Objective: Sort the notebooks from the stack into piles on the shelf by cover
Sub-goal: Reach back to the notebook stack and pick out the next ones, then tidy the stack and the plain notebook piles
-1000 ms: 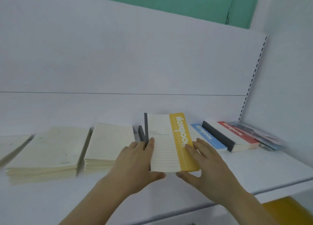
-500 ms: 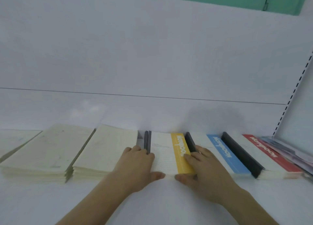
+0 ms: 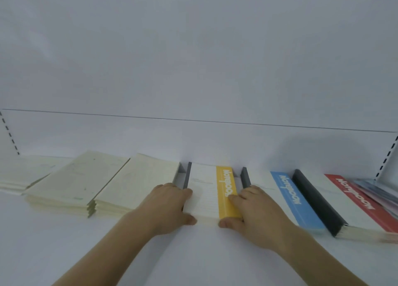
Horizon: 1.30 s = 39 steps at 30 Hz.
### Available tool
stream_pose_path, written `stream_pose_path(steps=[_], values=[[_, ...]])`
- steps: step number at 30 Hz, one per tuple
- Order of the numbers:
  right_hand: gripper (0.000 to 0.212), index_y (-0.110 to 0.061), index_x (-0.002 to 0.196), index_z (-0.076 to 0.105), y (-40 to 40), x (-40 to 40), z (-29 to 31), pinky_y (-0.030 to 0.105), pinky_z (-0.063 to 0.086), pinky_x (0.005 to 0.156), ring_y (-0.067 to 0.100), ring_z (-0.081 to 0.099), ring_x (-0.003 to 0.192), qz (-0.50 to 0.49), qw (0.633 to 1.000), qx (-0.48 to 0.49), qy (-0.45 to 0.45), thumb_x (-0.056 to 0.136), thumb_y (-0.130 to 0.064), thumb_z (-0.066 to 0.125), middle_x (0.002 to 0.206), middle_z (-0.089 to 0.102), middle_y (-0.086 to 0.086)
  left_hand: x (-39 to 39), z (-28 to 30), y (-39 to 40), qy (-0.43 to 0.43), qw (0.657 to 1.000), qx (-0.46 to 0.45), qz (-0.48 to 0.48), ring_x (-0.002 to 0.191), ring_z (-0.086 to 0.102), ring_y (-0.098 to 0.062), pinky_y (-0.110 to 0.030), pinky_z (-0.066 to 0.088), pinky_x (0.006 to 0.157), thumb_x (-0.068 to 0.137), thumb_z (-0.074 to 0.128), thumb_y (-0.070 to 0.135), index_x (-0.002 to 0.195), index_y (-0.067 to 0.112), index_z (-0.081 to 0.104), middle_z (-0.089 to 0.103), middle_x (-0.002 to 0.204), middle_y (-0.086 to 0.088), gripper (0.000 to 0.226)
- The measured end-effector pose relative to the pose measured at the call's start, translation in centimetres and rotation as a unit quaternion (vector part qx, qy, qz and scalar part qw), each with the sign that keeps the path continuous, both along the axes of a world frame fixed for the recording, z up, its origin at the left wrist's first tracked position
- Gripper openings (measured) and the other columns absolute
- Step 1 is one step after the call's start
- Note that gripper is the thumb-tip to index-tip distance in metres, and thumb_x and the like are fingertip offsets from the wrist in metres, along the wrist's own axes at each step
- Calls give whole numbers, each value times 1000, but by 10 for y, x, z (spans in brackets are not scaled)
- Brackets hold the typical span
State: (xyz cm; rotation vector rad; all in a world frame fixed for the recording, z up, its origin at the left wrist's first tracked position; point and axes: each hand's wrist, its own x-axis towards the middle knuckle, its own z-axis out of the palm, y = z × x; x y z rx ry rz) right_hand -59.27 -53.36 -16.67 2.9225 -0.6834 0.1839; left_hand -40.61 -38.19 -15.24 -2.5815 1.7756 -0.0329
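- Closest in, both forearms reached up onto the white shelf [image 3: 64, 253]. The left hand [image 3: 170, 206] and right hand [image 3: 254, 212] bracketed the yellow-banded notebook [image 3: 210, 193] from either side.
- Left hand gripped its left edge, fingers curled over the top by the grey spine and thumb at the near edge. Right hand did the same on the yellow side, fingertips on the band, thumb tucked at the near corner. So both were grasping that one book, neither relaxed.
- The notebook lay flat between the hands, long axis running from the person toward the back wall. Both hands looked about equally near, so I'd guess any squaring-up push goes straight back along that axis.
- It seemed to sit on a low pile of the same cover, though I couldn't count the books under it.
- Right of it: one blue-banded pile [image 3: 288, 199], then one thicker red-banded pile [image 3: 353, 206], then some blurry covers [image 3: 379, 190] at the far right.
- Left of it: three cream stacks [image 3: 137, 182] visible, the leftmost cut off by the frame edge.
- So three colour-banded piles counted, all lined up side by side, just beside one another.
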Motion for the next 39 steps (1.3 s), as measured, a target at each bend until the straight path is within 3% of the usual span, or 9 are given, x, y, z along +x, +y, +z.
stream_pose_path(steps=[6,12,16,19,22,25,29,34,39], values=[[82,-26,135,42,4,3,13,30,25,105,21,44,115,-14,998,24,50,76,-83,42,115,58,-1,-1,5,-2,9,1000,11,-6,103,50,-22,-34,38,80,81,62,65,119,22,51,58,102,-1,58],[81,-28,134,39,4,5,15,32,34,94,24,43,114,-32,996,72,51,74,-80,51,114,55,1,-4,3,-6,-18,1000,14,-4,117,46,-25,-38,34,103,80,62,64,134,25,45,58,115,-2,68],[83,-27,137,40,4,3,12,32,29,104,23,44,118,-33,996,68,41,75,-81,50,118,57,1,-8,-1,-4,-67,998,1,14,146,16,-31,-53,9,120,81,60,66,137,27,43,41,145,-8,70],[90,-27,140,40,9,-2,13,37,22,114,23,43,123,-35,998,12,44,73,-88,36,124,56,0,-16,-2,0,-65,997,-27,17,151,1,-30,-52,4,122,84,57,66,142,27,39,23,158,-9,72],[93,-29,139,43,16,-7,16,36,22,115,21,38,129,-33,999,-10,-4,72,-91,27,130,52,-4,-23,0,12,-53,994,-94,15,150,8,-24,-48,8,122,86,51,70,143,29,37,25,157,-1,72],[79,-28,131,54,29,-1,15,35,31,112,21,38,130,-10,996,-24,-90,81,-82,26,129,52,-5,-27,-3,31,-34,977,-210,17,143,29,-18,-35,20,119,91,46,64,144,30,37,37,151,6,64],[61,-24,117,66,64,20,1,40,47,103,24,51,125,33,983,-8,-181,88,-68,36,123,60,-1,-19,-12,65,-25,956,-292,31,121,55,-15,-33,44,103,91,50,49,129,24,57,59,129,7,45],[62,-25,122,64,122,56,-1,40,43,107,25,47,130,68,981,-20,-181,91,-67,31,127,60,-1,6,-11,126,-18,931,-357,68,112,58,-11,-31,49,97,94,50,40,117,25,63,63,118,11,31],[59,-25,118,66,199,107,8,39,47,103,23,51,129,87,975,-21,-202,91,-65,33,127,62,-3,51,-9,205,-32,926,-360,113,107,60,-11,-28,47,93,93,50,40,112,27,64,64,113,13,28]])
